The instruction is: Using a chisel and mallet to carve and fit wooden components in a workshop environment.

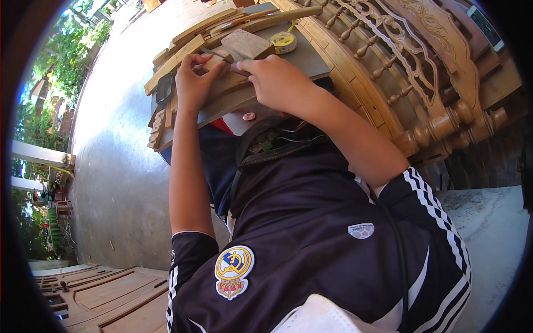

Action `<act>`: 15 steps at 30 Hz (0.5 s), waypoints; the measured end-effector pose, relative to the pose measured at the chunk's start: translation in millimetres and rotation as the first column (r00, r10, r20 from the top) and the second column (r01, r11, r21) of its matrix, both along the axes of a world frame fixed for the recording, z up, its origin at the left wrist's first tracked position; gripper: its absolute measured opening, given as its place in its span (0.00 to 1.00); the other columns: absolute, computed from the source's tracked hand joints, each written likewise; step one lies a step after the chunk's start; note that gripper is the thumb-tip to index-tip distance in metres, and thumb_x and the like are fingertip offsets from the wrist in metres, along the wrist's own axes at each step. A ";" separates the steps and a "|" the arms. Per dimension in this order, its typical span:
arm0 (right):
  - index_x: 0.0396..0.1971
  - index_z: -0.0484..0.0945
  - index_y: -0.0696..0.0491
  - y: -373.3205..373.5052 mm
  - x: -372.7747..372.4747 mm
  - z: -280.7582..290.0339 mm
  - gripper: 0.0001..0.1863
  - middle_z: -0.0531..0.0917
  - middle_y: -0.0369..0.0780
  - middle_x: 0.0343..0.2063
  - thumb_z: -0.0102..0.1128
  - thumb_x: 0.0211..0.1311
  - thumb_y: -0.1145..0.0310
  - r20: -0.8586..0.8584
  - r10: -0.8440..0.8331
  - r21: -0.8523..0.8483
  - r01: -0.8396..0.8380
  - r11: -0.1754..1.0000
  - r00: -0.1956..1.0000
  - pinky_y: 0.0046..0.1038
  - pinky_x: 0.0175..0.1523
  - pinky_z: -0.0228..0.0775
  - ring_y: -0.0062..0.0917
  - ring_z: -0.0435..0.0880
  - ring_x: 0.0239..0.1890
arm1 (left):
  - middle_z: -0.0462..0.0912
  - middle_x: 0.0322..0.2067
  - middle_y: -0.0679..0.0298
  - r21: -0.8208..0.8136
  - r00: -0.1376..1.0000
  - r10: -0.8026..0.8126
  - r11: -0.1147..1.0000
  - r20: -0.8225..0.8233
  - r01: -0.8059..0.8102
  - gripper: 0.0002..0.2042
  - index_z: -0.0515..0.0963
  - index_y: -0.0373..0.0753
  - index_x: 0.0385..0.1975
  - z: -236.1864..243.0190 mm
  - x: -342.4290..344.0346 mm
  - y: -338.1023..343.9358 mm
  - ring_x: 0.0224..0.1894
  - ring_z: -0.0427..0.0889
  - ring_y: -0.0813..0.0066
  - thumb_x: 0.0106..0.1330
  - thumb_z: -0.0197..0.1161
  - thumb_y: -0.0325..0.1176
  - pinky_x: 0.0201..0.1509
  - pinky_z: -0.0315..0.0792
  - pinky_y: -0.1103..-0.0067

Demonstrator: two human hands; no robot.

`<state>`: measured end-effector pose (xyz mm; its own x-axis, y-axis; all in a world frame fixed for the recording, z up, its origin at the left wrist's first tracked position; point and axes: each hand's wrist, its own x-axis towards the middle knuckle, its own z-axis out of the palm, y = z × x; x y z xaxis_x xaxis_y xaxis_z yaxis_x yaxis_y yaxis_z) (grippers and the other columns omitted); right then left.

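On the grey work surface (313, 72), among wooden strips (158, 83), my left hand (194, 83) pinches a small light wood piece (214, 63) with thumb and fingers. My right hand (277, 83) is wrapped round the handle of a thin metal hand tool (221, 55), whose blade reaches left across that piece. Just beyond lies a larger pale wooden block (246, 43), with a yellow tape measure (283, 43) to its right. A dark rectangular object (165, 89) sits left of my left hand.
Carved wooden furniture (411, 55) with turned spindles crowds the right, a phone (484, 28) lying on it. A concrete floor (105, 183) extends along the left. Panelled wooden doors (105, 294) lie at lower left, and plants (66, 61) grow beyond a pale post.
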<state>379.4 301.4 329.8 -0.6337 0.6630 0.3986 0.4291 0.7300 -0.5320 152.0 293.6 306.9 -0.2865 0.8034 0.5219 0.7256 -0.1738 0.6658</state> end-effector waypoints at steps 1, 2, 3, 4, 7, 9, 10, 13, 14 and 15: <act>0.53 0.79 0.58 -0.3 1.0 -1.6 0.21 0.86 0.54 0.33 0.60 0.57 0.79 -0.003 -0.001 0.000 0.001 1.000 1.000 0.39 0.46 0.80 0.46 0.87 0.37 | 0.88 0.42 0.60 0.000 1.000 -0.001 1.000 -0.003 0.001 0.21 0.75 0.36 0.36 -0.5 0.3 1.1 0.33 0.83 0.76 0.52 0.81 0.37 0.41 0.78 0.76; 0.53 0.79 0.59 -2.4 5.0 -3.1 0.21 0.86 0.55 0.33 0.60 0.57 0.79 -0.038 0.010 -0.031 -0.011 0.999 0.999 0.39 0.46 0.80 0.46 0.87 0.36 | 0.88 0.41 0.59 0.023 0.999 0.024 0.999 -0.024 -0.023 0.21 0.75 0.36 0.36 -2.0 2.5 3.1 0.33 0.83 0.75 0.52 0.81 0.38 0.41 0.78 0.75; 0.53 0.79 0.59 -7.0 8.1 -6.1 0.21 0.85 0.55 0.32 0.60 0.57 0.80 -0.073 0.025 -0.064 -0.030 0.997 0.997 0.39 0.46 0.80 0.47 0.87 0.35 | 0.88 0.40 0.59 0.043 0.998 0.054 0.998 -0.043 -0.052 0.21 0.75 0.36 0.36 -5.0 2.3 2.7 0.33 0.83 0.75 0.52 0.81 0.38 0.41 0.78 0.75; 0.53 0.79 0.59 -16.0 14.1 -8.1 0.21 0.85 0.55 0.32 0.60 0.57 0.80 -0.073 0.041 -0.065 -0.045 0.997 0.996 0.39 0.46 0.80 0.47 0.87 0.35 | 0.88 0.40 0.59 0.042 0.997 0.069 0.997 -0.044 -0.067 0.21 0.75 0.36 0.36 -6.1 0.6 0.0 0.33 0.83 0.75 0.52 0.81 0.38 0.41 0.78 0.75; 0.51 0.80 0.59 -37.3 38.1 -11.1 0.20 0.85 0.55 0.32 0.60 0.57 0.80 -0.126 0.051 -0.038 -0.056 0.998 0.991 0.40 0.46 0.80 0.47 0.87 0.35 | 0.88 0.39 0.59 0.073 0.970 0.160 0.986 -0.182 -0.149 0.22 0.73 0.36 0.35 -6.8 -2.6 0.2 0.32 0.82 0.75 0.52 0.81 0.39 0.41 0.77 0.75; 0.52 0.81 0.58 -41.5 44.3 -13.6 0.20 0.85 0.55 0.32 0.58 0.58 0.80 -0.168 0.039 -0.001 -0.040 0.999 0.985 0.40 0.46 0.81 0.46 0.87 0.35 | 0.88 0.39 0.59 0.093 0.987 0.065 0.994 -0.148 -0.051 0.22 0.73 0.36 0.34 -7.5 -4.4 -1.3 0.31 0.81 0.76 0.51 0.81 0.38 0.39 0.77 0.75; 0.52 0.81 0.58 -37.7 41.2 -13.7 0.20 0.85 0.55 0.32 0.58 0.58 0.80 -0.166 0.034 -0.005 -0.036 0.999 0.986 0.40 0.46 0.81 0.46 0.87 0.35 | 0.88 0.39 0.59 0.088 0.987 0.060 0.995 -0.146 -0.047 0.22 0.73 0.36 0.34 -7.1 -5.4 -1.5 0.31 0.81 0.76 0.51 0.81 0.38 0.39 0.77 0.75; 0.53 0.80 0.58 -7.3 13.8 -9.6 0.20 0.85 0.55 0.32 0.56 0.59 0.80 -0.171 0.086 0.011 -0.086 0.996 0.982 0.40 0.45 0.81 0.46 0.87 0.35 | 0.88 0.40 0.60 0.003 1.000 -0.016 1.000 -0.007 0.016 0.22 0.73 0.36 0.35 1.4 -0.4 -0.7 0.33 0.84 0.77 0.51 0.81 0.37 0.39 0.79 0.76; 0.53 0.80 0.56 4.3 5.9 -7.8 0.19 0.85 0.54 0.36 0.56 0.61 0.78 -0.103 0.039 -0.016 -0.041 0.999 0.994 0.41 0.47 0.79 0.47 0.86 0.38 | 0.88 0.40 0.60 0.000 0.999 -0.031 1.000 -0.007 0.031 0.22 0.73 0.36 0.35 0.5 5.9 2.9 0.33 0.84 0.77 0.51 0.81 0.37 0.39 0.79 0.76; 0.53 0.81 0.54 7.1 -2.8 -3.0 0.18 0.86 0.52 0.40 0.55 0.64 0.76 -0.037 0.015 -0.037 -0.017 0.999 0.999 0.42 0.49 0.77 0.48 0.85 0.42 | 0.88 0.41 0.60 0.008 1.000 -0.012 1.000 -0.009 0.012 0.22 0.73 0.36 0.36 -0.3 4.6 1.1 0.33 0.84 0.76 0.51 0.81 0.37 0.39 0.79 0.76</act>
